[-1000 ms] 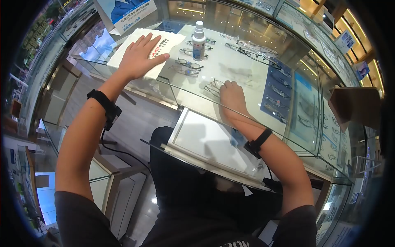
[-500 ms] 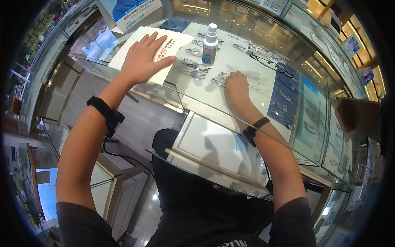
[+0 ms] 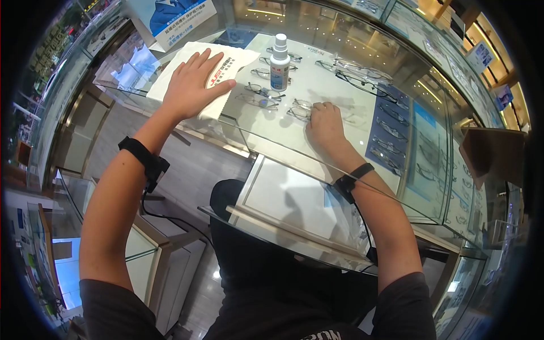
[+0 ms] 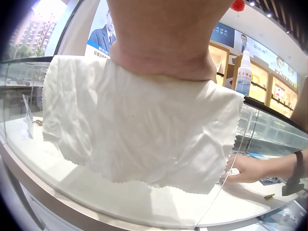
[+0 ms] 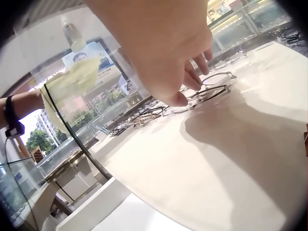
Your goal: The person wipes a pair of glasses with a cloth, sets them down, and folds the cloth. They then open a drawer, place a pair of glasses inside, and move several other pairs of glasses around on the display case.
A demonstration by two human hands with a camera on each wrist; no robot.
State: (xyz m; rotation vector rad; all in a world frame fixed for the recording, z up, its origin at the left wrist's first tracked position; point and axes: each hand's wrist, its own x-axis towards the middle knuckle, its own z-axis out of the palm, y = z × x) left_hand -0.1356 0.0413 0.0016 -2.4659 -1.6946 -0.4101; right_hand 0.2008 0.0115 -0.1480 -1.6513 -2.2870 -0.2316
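My left hand [image 3: 195, 90] lies flat with spread fingers on a cream lens cloth [image 3: 241, 56] with red and dark print, on the case's glass top. In the left wrist view the cloth's zigzag edge [image 4: 115, 182] hangs down the front. Inside the case, below the glass, my right hand [image 3: 327, 126] holds thin-framed eyeglasses [image 3: 299, 109] by one side, close over the white shelf [image 5: 159, 163]. Its thumb and fingers bend at the frame in the right wrist view. A white spray bottle [image 3: 279, 65] stands upright on the glass between the hands.
Several eyeglasses [image 3: 262, 90] lie in a column left of the right hand, with more [image 3: 362, 82] beyond it. A blue strip [image 3: 388, 136] bears further frames at right. The case's front glass edge [image 3: 283, 137] runs before the right forearm; an open white drawer [image 3: 283, 187] sits below.
My right hand has moved farther into the case with the eyeglasses, which now lie flatter and more level with the neighbouring pairs. The left hand stays on the cloth.
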